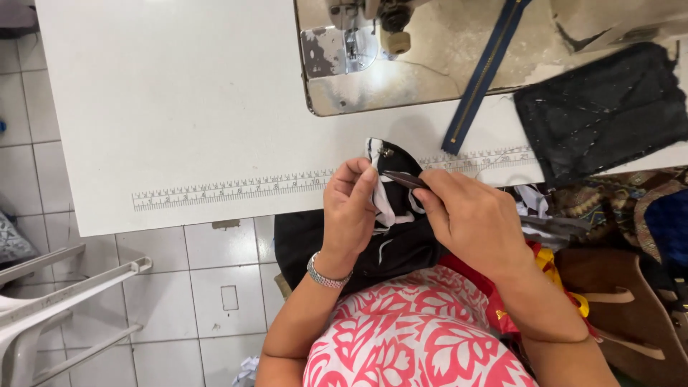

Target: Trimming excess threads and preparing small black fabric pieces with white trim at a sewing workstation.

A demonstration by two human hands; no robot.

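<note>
White tiles run under a white table (179, 107) with a ruler strip (236, 188) printed along its near edge; take that strip as your landmark. You sit just below it, holding a black-and-white cloth piece (390, 208) up at the strip's right half, the rest of it hanging down onto your lap.

Your left hand (349, 215) grips the cloth from the left, fingers (358, 179) curled and pressed against its white part. Your right hand (476, 222) comes in from the right, its fingers (437, 183) pinching a small dark tool (405, 179) whose tip lies on the cloth near a little metal piece at the top edge. Whether it is a snipper or a seam ripper is too small to tell.

Above the strip sits the sewing machine (351, 43) on its worn plate, with nothing under its needle. A blue zipper (484, 72) lies slanted from the plate down to the strip, loose and apart from the cloth. Right of the strip's end lies a black mesh panel (602, 107), also loose. Below that, brown and patterned fabrics (623, 236) are heaped beside you.

By my judgement you are at hand work on one small spot; the zipper and panel lie unjoined.
</note>
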